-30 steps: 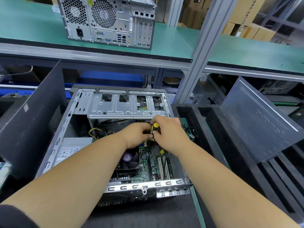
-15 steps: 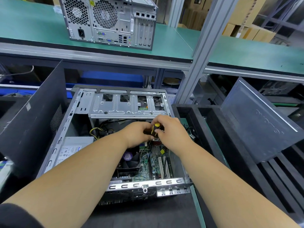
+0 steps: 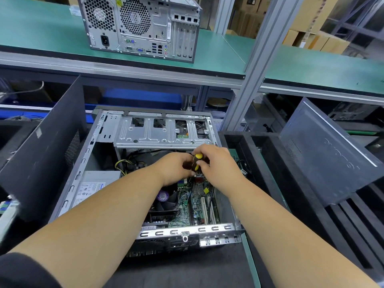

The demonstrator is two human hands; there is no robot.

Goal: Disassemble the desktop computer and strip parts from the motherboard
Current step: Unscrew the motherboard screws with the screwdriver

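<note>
Grey sheet steel forms the opened desktop computer case [image 3: 83,163], laid on its side on the black mat, with the green motherboard [image 3: 187,206] exposed on its floor beside the black cooler fan [image 3: 166,201]. Over the board's far end the left hand [image 3: 173,167] is curled around the lower part of the black-and-yellow screwdriver handle [image 3: 196,163], while the right hand [image 3: 218,165] is pinched on its yellow-capped top from the other side. The tool's long axis is held near upright, tip down toward the board just below both hands; the tip itself is hidden, so the screw being worked cannot be identified
</note>
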